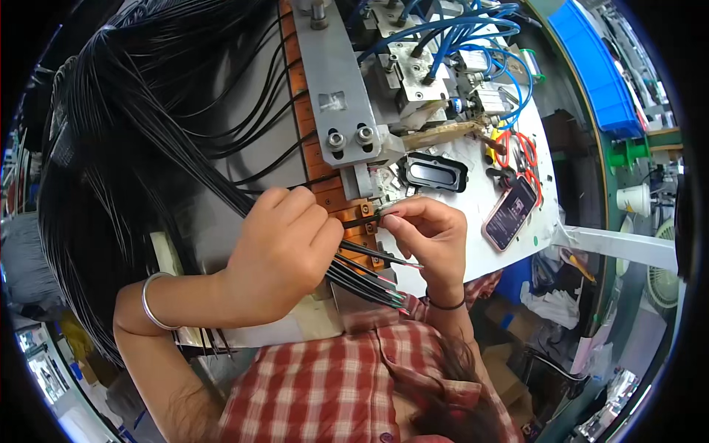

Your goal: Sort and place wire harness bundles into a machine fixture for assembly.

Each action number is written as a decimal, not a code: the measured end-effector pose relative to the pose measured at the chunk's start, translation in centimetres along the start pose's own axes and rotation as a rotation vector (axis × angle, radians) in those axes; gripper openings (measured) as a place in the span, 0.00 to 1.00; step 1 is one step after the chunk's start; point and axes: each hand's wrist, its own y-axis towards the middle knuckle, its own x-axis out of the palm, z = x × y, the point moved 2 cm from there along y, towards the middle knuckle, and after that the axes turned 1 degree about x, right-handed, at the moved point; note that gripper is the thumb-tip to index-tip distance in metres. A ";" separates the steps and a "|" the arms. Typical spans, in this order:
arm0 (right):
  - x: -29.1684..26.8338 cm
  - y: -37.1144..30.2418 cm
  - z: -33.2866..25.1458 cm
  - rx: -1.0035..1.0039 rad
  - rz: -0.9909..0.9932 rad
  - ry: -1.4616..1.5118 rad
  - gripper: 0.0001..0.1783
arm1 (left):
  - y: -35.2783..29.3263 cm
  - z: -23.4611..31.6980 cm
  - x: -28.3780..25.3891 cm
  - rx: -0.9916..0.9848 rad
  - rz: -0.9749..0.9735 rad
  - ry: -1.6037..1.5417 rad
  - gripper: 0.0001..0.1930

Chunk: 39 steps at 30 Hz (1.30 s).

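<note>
My left hand (284, 255) is closed in a fist, fingers wrapped round a black cable (359, 221). That cable runs to the right across a copper-coloured slotted strip (336, 199), where my right hand (436, 232) pinches its end between thumb and fingers. The very tip is hidden by the fingers. Below my left hand a bunch of black cables (362, 284) pokes out to the right, with small coloured wire ends showing. A grey steel bar (329, 81) with bolts lies above the strip, just beyond my hands.
A large mass of black cables (103, 111) fills the left. Behind stand metal cylinder blocks (417, 70) with blue air hoses (450, 33). To the right lie a black tray (436, 173), a phone (509, 214) and orange-handled cutters (528, 155). A blue bin (594, 66) is beyond.
</note>
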 end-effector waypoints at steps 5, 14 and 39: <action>-0.6 -0.1 -0.8 0.219 -0.239 0.229 0.04 | 0.2 -0.1 0.0 0.009 0.028 -0.029 0.06; -0.7 0.1 -0.4 0.120 -0.169 0.084 0.03 | 0.1 0.3 0.6 0.044 0.008 -0.037 0.06; -0.6 1.6 0.2 0.268 -0.301 -0.105 0.08 | -0.1 0.4 0.0 -0.031 -0.082 0.053 0.12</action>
